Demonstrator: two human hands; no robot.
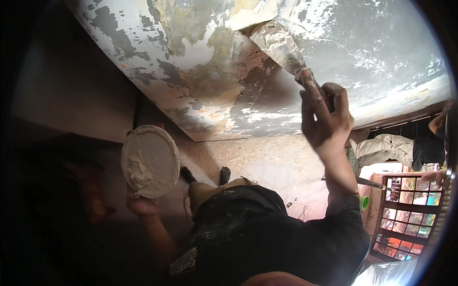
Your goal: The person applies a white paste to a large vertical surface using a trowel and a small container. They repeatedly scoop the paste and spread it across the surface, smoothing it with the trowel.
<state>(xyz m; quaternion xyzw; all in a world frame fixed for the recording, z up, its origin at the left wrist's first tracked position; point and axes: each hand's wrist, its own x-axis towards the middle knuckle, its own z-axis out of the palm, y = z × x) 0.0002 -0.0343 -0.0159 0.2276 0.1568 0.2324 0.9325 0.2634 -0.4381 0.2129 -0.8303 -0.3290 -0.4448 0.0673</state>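
Observation:
My right hand is closed round the handle of a putty knife. Its wide blade, smeared with whitish putty, lies against or very close to the patchy wall, where grey, white and yellowish layers show. On the left, my left hand holds up a round lid-like disc from below and behind. Off-white putty is spread over the disc, thicker and rougher toward its lower left. Most of the left hand's fingers are hidden behind the disc.
Below the wall is a light, dusty floor where my feet stand. At the right hang pale trousers beside dark cloth. A barred window and a green container are lower right. The left side is very dark.

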